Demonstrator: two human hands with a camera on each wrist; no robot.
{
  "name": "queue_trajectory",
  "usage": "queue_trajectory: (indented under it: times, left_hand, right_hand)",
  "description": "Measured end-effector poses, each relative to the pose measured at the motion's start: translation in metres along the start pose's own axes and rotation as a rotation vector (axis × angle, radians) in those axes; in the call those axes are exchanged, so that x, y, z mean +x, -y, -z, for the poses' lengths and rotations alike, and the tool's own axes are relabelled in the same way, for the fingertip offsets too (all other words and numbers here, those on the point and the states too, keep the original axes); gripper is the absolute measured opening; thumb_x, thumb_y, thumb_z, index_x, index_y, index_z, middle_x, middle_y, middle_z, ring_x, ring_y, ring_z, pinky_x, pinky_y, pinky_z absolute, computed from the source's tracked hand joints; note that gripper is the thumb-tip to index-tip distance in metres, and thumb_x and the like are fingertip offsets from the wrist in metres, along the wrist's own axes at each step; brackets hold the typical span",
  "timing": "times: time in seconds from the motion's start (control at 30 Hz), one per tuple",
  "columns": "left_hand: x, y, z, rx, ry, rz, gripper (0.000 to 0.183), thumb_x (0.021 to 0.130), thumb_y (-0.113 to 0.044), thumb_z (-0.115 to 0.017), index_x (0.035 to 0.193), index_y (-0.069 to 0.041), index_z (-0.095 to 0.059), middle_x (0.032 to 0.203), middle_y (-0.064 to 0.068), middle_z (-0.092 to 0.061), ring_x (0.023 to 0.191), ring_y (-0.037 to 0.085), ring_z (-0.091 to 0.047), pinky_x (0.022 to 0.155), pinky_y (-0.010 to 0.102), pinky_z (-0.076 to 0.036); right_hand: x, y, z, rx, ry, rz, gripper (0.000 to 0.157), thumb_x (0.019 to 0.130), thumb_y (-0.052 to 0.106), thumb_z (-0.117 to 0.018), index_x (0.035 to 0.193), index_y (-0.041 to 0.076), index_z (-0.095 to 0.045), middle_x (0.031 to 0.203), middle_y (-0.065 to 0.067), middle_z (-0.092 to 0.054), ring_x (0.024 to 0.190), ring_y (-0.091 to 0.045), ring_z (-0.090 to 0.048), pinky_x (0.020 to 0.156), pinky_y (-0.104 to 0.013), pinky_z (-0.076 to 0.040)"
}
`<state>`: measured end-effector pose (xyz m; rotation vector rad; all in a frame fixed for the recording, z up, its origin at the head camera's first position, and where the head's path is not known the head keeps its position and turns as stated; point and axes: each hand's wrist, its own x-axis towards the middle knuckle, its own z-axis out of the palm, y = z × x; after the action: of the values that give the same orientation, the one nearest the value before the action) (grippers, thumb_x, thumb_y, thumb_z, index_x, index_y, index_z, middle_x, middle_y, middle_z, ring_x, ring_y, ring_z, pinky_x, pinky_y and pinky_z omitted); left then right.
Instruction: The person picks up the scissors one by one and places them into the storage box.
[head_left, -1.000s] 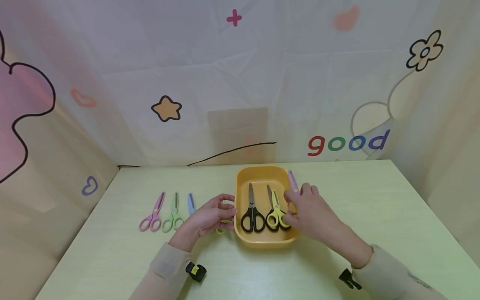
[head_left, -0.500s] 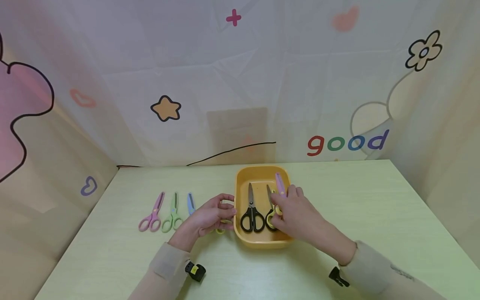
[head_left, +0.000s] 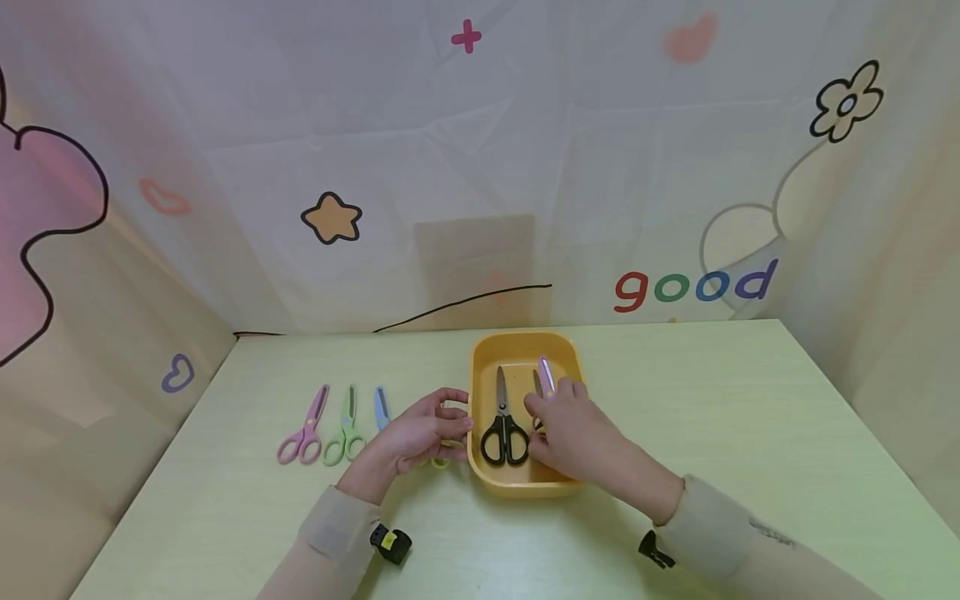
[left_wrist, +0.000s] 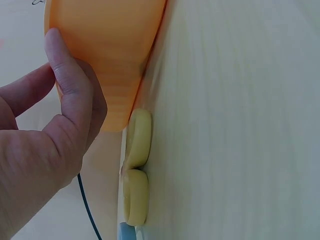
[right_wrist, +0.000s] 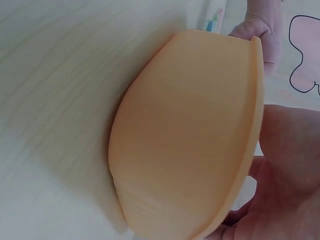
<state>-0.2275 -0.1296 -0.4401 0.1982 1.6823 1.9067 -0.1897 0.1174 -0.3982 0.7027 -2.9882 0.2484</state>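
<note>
My left hand [head_left: 420,432] holds the left rim of a yellow-orange plastic tray [head_left: 525,490]; the left wrist view shows the thumb at the rim and fingers against the tray wall [left_wrist: 107,65]. Inside the tray, my right hand [head_left: 577,437] grips purple scissors [head_left: 547,375], blade up and away from me, their handles hidden by the fingers. Black-handled scissors [head_left: 504,433] lie left of that hand. Another dark blade [head_left: 537,383] shows beside the purple one; the yellow scissors there are hidden. In the right wrist view the tray wall [right_wrist: 175,135] blocks the scissors.
Left of the tray, pink scissors [head_left: 306,437], green scissors [head_left: 347,433] and blue scissors [head_left: 382,406] lie in a row on the pale table [head_left: 720,417]. Yellow scissors [left_wrist: 137,145] lie beneath my left hand, close to the tray. A printed curtain [head_left: 480,167] stands behind.
My right hand has moved left and slightly down into the tray with the purple scissors, covering the yellow scissors there. My left hand and the tray stay in place.
</note>
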Motion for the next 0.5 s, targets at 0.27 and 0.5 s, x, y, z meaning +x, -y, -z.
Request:
queue_trajectory:
  times: [0.27, 0.5]
  left_hand:
    - [0.0002, -0.0001, -0.0010, 0.001, 0.005, -0.004, 0.049, 0.103, 0.002, -0.056, 0.144, 0.004, -0.031, 0.104, 0.012, -0.056, 0.082, 0.017, -0.062, 0.067, 0.029, -0.060]
    - [0.0008, -0.0004, -0.0006, 0.001, 0.001, -0.004, 0.049, 0.103, 0.003, -0.056, 0.144, 0.004, -0.031, 0.102, 0.012, -0.056, 0.081, 0.016, -0.063, 0.067, 0.029, -0.060]
  right_hand:
    - [0.0037, 0.0002, -0.0090, -0.008, 0.048, -0.033, 0.018, 0.090, 0.020, -0.072, 0.100, 0.012, -0.060, 0.088, -0.018, -0.050, 0.084, -0.033, -0.048, 0.060, -0.036, -0.049]
    - [0.0061, 0.0010, -0.0099, 0.019, 0.086, -0.028, 0.017, 0.089, 0.018, -0.073, 0.091, 0.013, -0.057, 0.081, -0.014, -0.049, 0.080, -0.033, -0.048, 0.060, -0.038, -0.047]
